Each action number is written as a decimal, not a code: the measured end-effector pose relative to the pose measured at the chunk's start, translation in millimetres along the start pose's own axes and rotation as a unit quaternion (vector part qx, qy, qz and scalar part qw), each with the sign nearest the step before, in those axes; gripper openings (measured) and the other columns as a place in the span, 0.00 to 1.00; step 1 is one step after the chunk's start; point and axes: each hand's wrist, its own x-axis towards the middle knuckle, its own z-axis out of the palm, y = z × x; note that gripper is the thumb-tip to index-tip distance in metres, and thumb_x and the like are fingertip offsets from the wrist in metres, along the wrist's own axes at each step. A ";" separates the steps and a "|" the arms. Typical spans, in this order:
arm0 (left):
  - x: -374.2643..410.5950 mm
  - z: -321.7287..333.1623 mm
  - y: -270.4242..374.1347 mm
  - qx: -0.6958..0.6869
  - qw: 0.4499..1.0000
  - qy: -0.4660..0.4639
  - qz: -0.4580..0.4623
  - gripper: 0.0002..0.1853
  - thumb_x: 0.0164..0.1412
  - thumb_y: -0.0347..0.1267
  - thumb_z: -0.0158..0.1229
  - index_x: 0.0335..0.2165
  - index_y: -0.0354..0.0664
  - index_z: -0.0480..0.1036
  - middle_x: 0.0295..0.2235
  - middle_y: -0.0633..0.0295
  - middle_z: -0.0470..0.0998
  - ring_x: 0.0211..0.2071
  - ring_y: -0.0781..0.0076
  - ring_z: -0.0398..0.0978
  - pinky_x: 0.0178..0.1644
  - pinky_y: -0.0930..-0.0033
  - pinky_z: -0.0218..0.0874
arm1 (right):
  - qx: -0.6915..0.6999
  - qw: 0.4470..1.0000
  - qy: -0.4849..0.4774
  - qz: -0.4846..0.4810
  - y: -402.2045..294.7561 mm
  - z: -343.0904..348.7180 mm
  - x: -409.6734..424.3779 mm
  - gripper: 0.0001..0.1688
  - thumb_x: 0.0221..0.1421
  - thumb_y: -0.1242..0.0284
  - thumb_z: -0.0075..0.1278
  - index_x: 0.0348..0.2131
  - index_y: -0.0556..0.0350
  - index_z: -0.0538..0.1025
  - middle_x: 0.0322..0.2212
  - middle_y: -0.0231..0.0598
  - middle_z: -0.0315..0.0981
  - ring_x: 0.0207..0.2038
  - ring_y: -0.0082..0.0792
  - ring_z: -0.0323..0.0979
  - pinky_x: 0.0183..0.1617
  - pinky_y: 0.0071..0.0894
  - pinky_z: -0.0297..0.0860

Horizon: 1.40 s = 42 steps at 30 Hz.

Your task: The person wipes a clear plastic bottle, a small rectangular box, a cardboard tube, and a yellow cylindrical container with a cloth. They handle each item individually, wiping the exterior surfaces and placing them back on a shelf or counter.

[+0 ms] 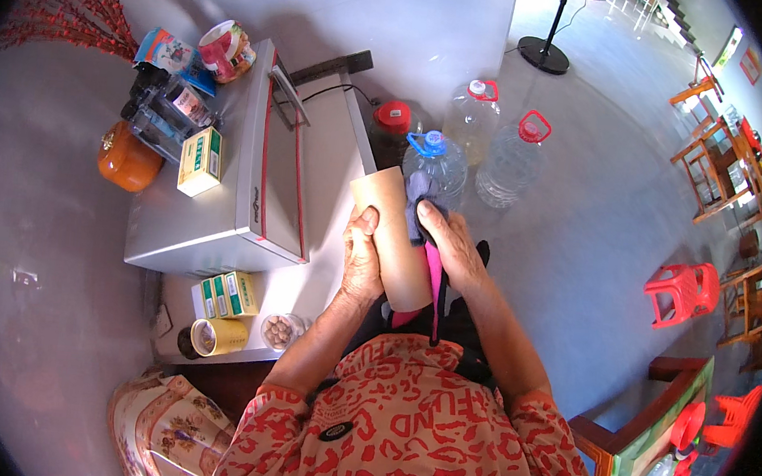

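Note:
My left hand [363,253] is closed around the side of a tan cylinder [392,219], like a smooth canister or cardboard tube, its thumb lying on the near face. The cylinder is tilted in front of my body. In my right hand [454,247] is a bunched grey-blue cloth [419,204], pinched under the thumb and pressed against or very near the cylinder's right side. A pink strip with a dark edge [433,276] hangs below that hand; whether it belongs to the cloth I cannot tell. My right fingers are partly hidden behind the cloth.
A silver appliance [221,219] with a handle stands on the white cabinet [333,167] at left, boxes [200,160] and jars on it. Near the cabinet's front edge is a clear jar [278,330]. Large plastic bottles [511,164] stand on the floor ahead. Red stools [682,292] stand right.

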 end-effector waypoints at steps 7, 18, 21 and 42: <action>2.1 2.8 -5.1 0.071 0.997 0.007 0.023 0.27 0.53 0.47 0.54 0.46 0.42 0.64 0.38 0.60 0.72 0.38 0.70 0.70 0.43 0.67 0.63 | 0.000 0.995 0.089 -0.043 24.9 7.7 -38.9 0.24 0.57 0.60 0.44 0.43 0.64 0.67 0.34 0.40 0.69 0.39 0.25 0.65 0.46 0.26 0.61; -23.6 57.1 -5.5 0.173 0.978 -0.113 0.028 0.29 0.57 0.37 0.52 0.54 0.41 0.55 0.46 0.57 0.67 0.46 0.69 0.66 0.50 0.67 0.59 | -0.010 0.968 0.175 -0.178 -15.6 -20.9 -23.8 0.28 0.56 0.59 0.43 0.50 0.60 0.64 0.43 0.42 0.65 0.45 0.32 0.64 0.51 0.30 0.58; -26.0 69.5 -6.4 0.164 0.973 -0.162 0.004 0.30 0.56 0.39 0.53 0.53 0.40 0.56 0.46 0.58 0.67 0.46 0.69 0.66 0.50 0.67 0.58 | 0.144 0.973 0.153 -0.100 -30.1 -38.8 -33.3 0.30 0.58 0.55 0.38 0.50 0.62 0.64 0.43 0.40 0.65 0.46 0.28 0.62 0.51 0.29 0.58; -12.2 65.3 -18.7 0.118 0.983 -0.107 0.088 0.23 0.59 0.38 0.50 0.50 0.44 0.58 0.41 0.60 0.69 0.40 0.73 0.69 0.43 0.70 0.63 | -0.030 0.983 0.109 -0.141 -5.9 -19.1 -70.8 0.31 0.57 0.67 0.42 0.58 0.56 0.55 0.54 0.46 0.55 0.54 0.36 0.56 0.58 0.31 0.52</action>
